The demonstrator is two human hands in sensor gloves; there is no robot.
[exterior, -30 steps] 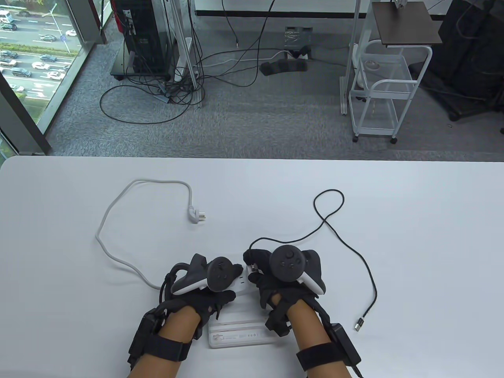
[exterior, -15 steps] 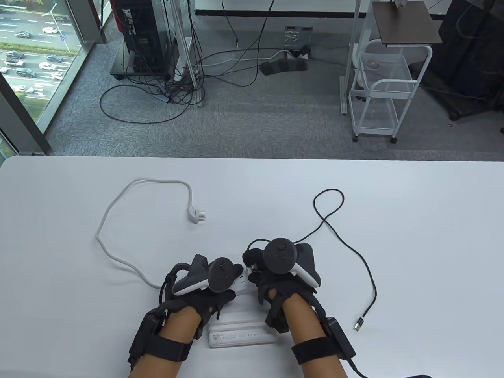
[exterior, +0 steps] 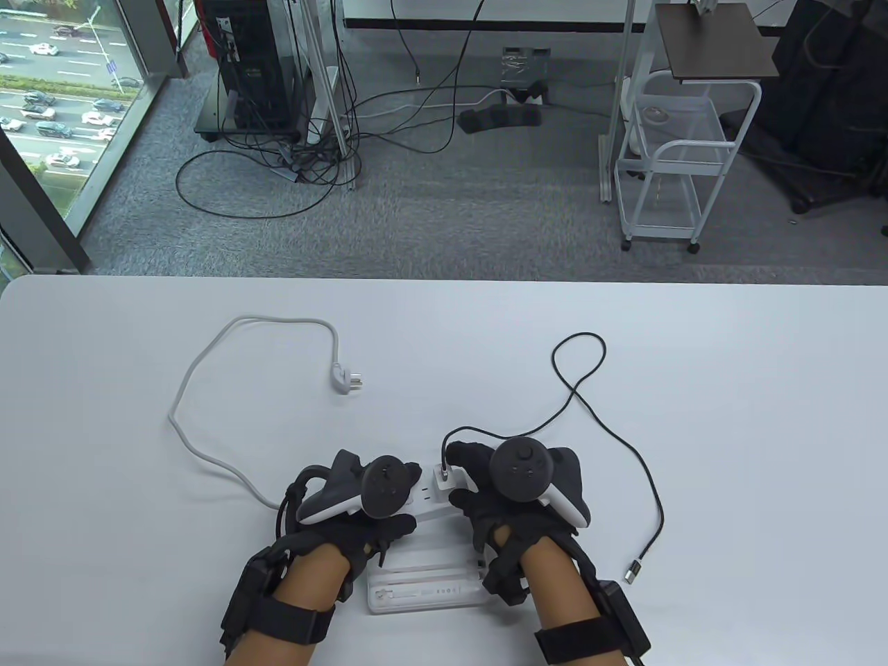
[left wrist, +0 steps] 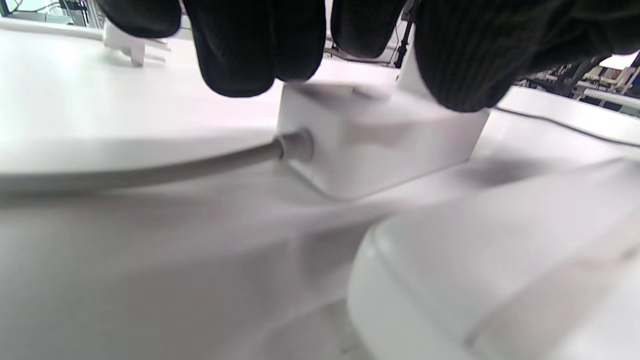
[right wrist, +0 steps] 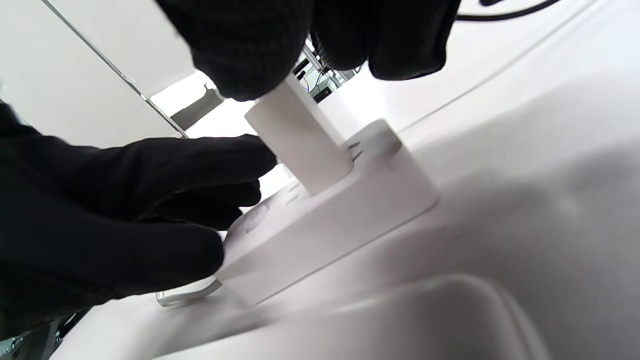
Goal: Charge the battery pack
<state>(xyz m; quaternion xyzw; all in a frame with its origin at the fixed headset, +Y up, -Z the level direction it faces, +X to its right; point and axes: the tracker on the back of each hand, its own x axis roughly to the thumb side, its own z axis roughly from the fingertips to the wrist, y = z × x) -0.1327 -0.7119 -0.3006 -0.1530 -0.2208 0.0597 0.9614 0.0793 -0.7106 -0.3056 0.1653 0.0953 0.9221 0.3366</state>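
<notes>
The right hand (exterior: 510,496) pinches the white charger (right wrist: 297,137) by its top, fingertips (right wrist: 245,60) pressed together on the upper end. Directly below that pinch the charger stands in the strip (right wrist: 330,210), leaning a little, so I judge it is being seated in a socket. Whether its pins are fully home I cannot tell.

The left hand (exterior: 361,510) lies pressed flat on the strip's other end, fingers (right wrist: 165,165) reaching to just beside the pinched charger. I take that as bracing: a light strip on a smooth table (exterior: 728,388) would slide or tip under the push. In the left wrist view those fingertips (left wrist: 255,55) rest on the strip's top, and its grey cord (left wrist: 150,167) leaves the end wall below them.

A black cable (exterior: 610,430) rises from the top of the charger beside the right fingertips and loops off to the right; its free metal plug (exterior: 633,573) lies well apart from both hands. The battery pack (exterior: 423,590) lies flat just behind the hands, between the wrists, with nothing joined to it. The strip's own wall plug (exterior: 347,380) lies loose beyond the left hand, not in any outlet.

No containers on the table. By my reckoning the cable's free end still has to go into the pack.
</notes>
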